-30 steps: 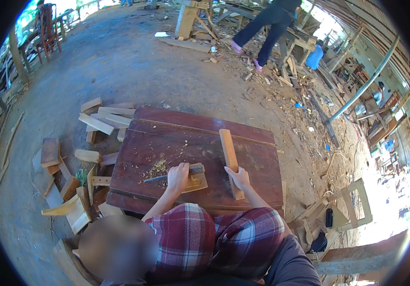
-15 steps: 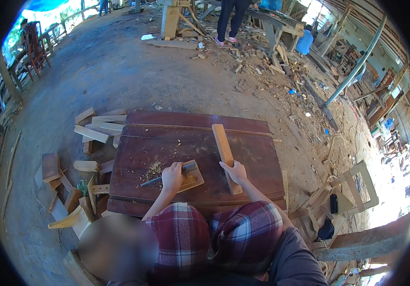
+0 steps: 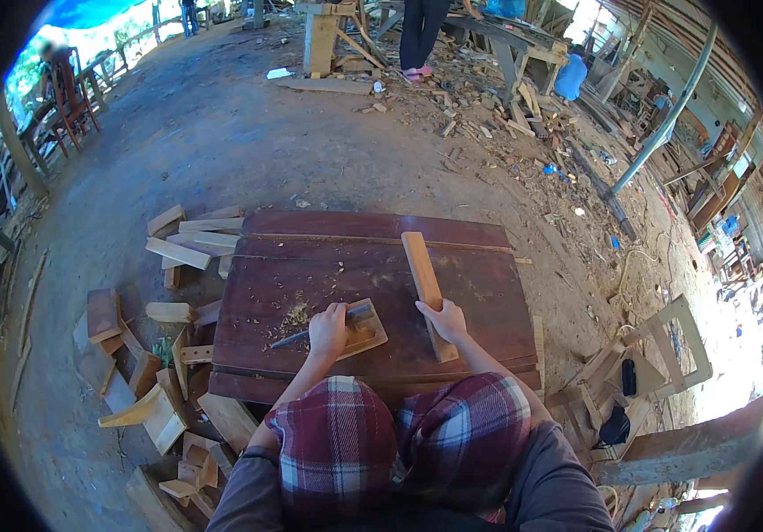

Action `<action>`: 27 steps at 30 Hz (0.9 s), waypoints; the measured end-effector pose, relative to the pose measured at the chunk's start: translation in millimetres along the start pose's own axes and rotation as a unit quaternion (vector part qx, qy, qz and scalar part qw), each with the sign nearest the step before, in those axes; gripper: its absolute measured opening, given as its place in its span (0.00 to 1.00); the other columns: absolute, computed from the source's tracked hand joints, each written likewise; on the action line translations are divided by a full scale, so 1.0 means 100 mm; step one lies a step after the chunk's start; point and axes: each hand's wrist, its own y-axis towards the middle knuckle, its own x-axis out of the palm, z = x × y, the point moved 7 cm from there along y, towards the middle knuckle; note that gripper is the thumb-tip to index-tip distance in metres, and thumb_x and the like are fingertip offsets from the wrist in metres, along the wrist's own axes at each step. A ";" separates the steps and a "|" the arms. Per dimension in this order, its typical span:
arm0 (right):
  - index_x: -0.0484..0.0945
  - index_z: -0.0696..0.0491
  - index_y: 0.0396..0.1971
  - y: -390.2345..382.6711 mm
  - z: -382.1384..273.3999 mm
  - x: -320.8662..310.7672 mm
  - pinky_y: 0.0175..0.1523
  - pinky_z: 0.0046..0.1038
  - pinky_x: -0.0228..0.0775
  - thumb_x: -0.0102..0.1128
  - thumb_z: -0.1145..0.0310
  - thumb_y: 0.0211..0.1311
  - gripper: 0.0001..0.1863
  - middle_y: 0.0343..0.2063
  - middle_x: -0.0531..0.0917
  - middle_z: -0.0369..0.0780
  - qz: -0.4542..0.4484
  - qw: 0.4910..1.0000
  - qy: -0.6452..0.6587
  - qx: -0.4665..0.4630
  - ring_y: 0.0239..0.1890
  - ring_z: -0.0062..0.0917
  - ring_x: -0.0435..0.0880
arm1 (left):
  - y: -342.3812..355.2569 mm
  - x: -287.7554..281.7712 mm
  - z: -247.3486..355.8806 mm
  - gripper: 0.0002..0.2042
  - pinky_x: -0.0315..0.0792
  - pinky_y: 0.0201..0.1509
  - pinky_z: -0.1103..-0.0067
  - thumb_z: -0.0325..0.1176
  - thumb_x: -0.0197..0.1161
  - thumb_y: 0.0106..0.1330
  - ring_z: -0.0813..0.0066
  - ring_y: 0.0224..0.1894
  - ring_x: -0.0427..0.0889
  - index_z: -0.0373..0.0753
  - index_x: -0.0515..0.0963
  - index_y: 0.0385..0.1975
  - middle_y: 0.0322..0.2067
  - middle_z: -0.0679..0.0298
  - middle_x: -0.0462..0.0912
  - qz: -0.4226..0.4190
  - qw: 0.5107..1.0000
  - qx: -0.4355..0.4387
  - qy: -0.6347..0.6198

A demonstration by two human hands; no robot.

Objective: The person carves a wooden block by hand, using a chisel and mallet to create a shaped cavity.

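My left hand [image 3: 328, 332] is closed around a long, thin grey-blue tool [image 3: 289, 340], whose exact kind I cannot make out. One end points left over the board, and the other crosses a small light wooden block [image 3: 368, 341] with a brown hollowed middle. Under my fingers, the middle of the tool is hidden. My right hand [image 3: 445, 321] grips the lower part of a straight wooden strip [image 3: 421, 266], which lies slanting away from me. Both pieces rest on a dark red-brown wooden board [image 3: 373, 257] in front of my knees.
Pale wood shavings [image 3: 295, 313] lie scattered on the board. Several wooden offcuts [image 3: 177, 253] are heaped along its left side. A wooden frame [image 3: 665, 355] stands at the right. Farther off, a person [image 3: 421, 35] stands by a workbench [image 3: 523, 44] amid wood scraps.
The whole view has shifted slightly, with the board lying a little farther right and lower. Both hands keep their holds, and the strip stays in place on the board.
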 end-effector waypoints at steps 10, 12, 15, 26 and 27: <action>0.80 0.63 0.40 -0.04 -0.07 -0.01 0.49 0.39 0.73 0.59 0.32 0.48 0.42 0.37 0.84 0.54 -0.018 1.000 0.008 0.010 0.44 0.45 0.83 | -0.02 0.00 -0.02 0.14 0.76 0.38 0.66 0.24 0.59 0.49 0.56 0.32 0.82 0.39 0.78 0.39 0.33 0.59 0.80 0.004 1.000 0.004 0.003; 0.81 0.62 0.40 -0.04 -0.07 -0.02 0.50 0.39 0.73 0.59 0.32 0.48 0.42 0.37 0.84 0.54 -0.023 1.000 0.011 0.010 0.44 0.45 0.83 | -0.01 0.00 -0.02 0.14 0.76 0.38 0.66 0.24 0.59 0.49 0.56 0.32 0.82 0.39 0.78 0.39 0.33 0.59 0.80 0.003 1.000 0.002 0.008; 0.81 0.62 0.40 -0.01 -0.04 -0.01 0.49 0.39 0.73 0.59 0.32 0.48 0.42 0.37 0.84 0.54 -0.026 1.000 0.010 0.014 0.44 0.45 0.83 | 0.00 0.00 -0.01 0.14 0.76 0.37 0.66 0.25 0.60 0.49 0.56 0.32 0.82 0.39 0.78 0.39 0.33 0.59 0.80 -0.001 1.000 0.002 0.013; 0.80 0.63 0.39 -0.02 -0.01 -0.05 0.49 0.39 0.73 0.59 0.31 0.49 0.42 0.36 0.84 0.54 -0.014 0.999 0.021 0.023 0.43 0.45 0.83 | 0.04 -0.01 0.00 0.15 0.76 0.39 0.65 0.24 0.61 0.49 0.56 0.33 0.82 0.40 0.78 0.40 0.35 0.59 0.79 -0.029 1.000 -0.009 0.005; 0.80 0.63 0.39 -0.02 -0.02 -0.05 0.49 0.39 0.73 0.58 0.31 0.49 0.42 0.36 0.84 0.54 -0.013 0.999 0.025 0.028 0.43 0.45 0.83 | 0.05 0.00 -0.03 0.16 0.76 0.40 0.65 0.25 0.62 0.49 0.56 0.34 0.82 0.40 0.78 0.41 0.37 0.59 0.79 -0.041 0.999 -0.016 0.000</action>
